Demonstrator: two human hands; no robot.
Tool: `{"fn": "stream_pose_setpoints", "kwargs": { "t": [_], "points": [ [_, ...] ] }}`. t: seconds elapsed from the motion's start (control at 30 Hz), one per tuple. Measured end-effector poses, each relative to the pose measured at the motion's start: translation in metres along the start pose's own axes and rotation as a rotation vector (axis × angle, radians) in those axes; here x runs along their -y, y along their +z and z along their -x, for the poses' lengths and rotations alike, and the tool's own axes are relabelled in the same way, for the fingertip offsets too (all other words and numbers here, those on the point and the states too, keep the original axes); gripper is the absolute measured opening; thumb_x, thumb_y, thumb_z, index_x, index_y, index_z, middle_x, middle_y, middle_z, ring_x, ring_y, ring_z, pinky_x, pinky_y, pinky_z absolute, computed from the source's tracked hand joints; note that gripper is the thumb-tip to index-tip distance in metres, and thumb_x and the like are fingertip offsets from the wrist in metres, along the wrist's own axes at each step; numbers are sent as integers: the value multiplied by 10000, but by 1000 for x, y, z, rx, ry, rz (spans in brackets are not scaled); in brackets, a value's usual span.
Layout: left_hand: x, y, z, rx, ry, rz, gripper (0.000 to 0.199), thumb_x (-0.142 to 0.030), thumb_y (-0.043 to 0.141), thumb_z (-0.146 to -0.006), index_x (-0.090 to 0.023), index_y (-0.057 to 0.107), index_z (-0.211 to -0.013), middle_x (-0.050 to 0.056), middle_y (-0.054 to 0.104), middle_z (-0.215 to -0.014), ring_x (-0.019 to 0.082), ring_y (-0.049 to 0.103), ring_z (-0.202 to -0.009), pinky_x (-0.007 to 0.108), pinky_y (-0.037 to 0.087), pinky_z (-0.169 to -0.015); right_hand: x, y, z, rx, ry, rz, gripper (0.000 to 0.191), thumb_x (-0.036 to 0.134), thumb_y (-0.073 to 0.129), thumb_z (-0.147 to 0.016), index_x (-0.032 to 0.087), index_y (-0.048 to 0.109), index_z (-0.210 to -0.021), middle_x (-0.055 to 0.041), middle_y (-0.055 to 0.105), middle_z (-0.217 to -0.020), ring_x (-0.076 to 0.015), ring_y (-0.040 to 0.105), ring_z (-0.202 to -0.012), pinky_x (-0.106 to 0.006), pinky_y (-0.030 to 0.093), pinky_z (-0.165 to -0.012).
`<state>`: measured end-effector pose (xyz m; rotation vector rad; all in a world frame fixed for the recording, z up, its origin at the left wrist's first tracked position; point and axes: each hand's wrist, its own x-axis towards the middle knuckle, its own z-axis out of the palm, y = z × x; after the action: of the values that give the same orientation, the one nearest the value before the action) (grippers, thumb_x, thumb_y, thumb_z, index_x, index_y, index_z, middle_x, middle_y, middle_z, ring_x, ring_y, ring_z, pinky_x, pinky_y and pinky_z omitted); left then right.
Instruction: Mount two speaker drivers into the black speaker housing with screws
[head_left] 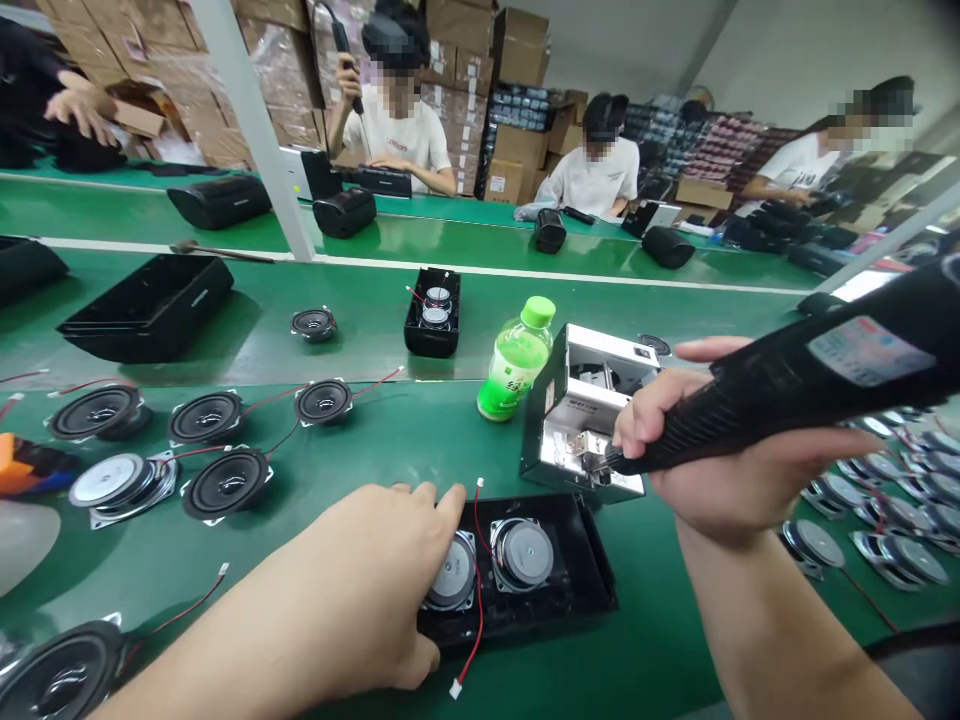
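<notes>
My left hand (382,580) grips the left end of a black speaker housing (570,600), its fingers over the far edge and thumb at the near side. Two round speakers sit in the housing, the right one (527,553) fully in view, the left one (454,572) partly covered by my fingers. Red wires with white plugs lie across them. My right hand (735,460) is wrapped around a black electric screwdriver (757,390), its tip end over a silver metal box device (592,410) behind the housing.
Beside the device stands a green-capped bottle (516,360). Loose speakers (229,483) lie at left, and several more (892,515) at right. A smaller housing (433,312) and a large black shell (150,305) stand farther back. Several people work across the green bench (360,280).
</notes>
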<state>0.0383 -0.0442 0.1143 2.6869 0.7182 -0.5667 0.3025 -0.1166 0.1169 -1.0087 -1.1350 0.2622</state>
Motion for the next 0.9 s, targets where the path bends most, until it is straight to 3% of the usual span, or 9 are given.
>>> {"fn": "stream_pose_setpoints", "kwargs": {
  "t": [0.13, 0.33, 0.53, 0.6, 0.77, 0.9],
  "points": [
    [1, -2, 0, -13, 5, 4, 1074, -398, 815, -678, -142, 529, -1681, 201, 785, -1306, 434, 787, -1061, 572, 661, -926, 0, -8, -2, -39, 19, 39, 838, 1024, 503, -901, 264, 660, -1215, 44, 618, -587, -198, 518, -396, -350, 453, -341],
    [2, -4, -2, 10, 13, -5, 1147, -461, 853, -710, -117, 453, -1728, 209, 768, -1345, 446, 775, -1127, 581, 656, -975, -3, -10, -5, -47, 13, 90, 856, 1021, 432, -930, 263, 669, -1251, 42, 594, -575, -213, 524, -398, -365, 460, -336],
    [3, -2, 0, -3, 43, -13, 1144, -487, 850, -729, -103, 443, -1726, 222, 764, -1343, 449, 776, -1152, 568, 651, -995, -3, -3, -4, -45, -11, 127, 810, 1025, 441, -916, 266, 654, -1103, 32, 573, -552, -222, 522, -380, -368, 443, -326],
    [3, -3, 1, 0, 56, -16, 1156, -490, 845, -729, -86, 430, -1730, 227, 764, -1332, 452, 777, -1140, 573, 655, -977, -4, -1, -6, -68, -25, 145, 848, 1056, 394, -895, 263, 641, -1067, 25, 567, -538, -229, 511, -367, -379, 441, -317],
    [2, -7, 3, 23, 51, -17, 1093, -492, 863, -728, -87, 504, -1678, 224, 760, -1337, 444, 777, -1135, 555, 662, -958, -12, -4, -14, -134, -55, 211, 992, 1097, 235, -871, 243, 620, -1198, 44, 522, -463, -227, 439, -295, -349, 387, -260],
    [1, -7, 3, 6, 57, -22, 1067, -484, 872, -730, -89, 523, -1658, 219, 769, -1308, 436, 781, -1119, 538, 664, -945, -14, -6, -16, -117, -32, 216, 1109, 1160, 146, -777, 244, 606, -1199, 48, 492, -444, -227, 418, -273, -350, 375, -239]
  ]
}}
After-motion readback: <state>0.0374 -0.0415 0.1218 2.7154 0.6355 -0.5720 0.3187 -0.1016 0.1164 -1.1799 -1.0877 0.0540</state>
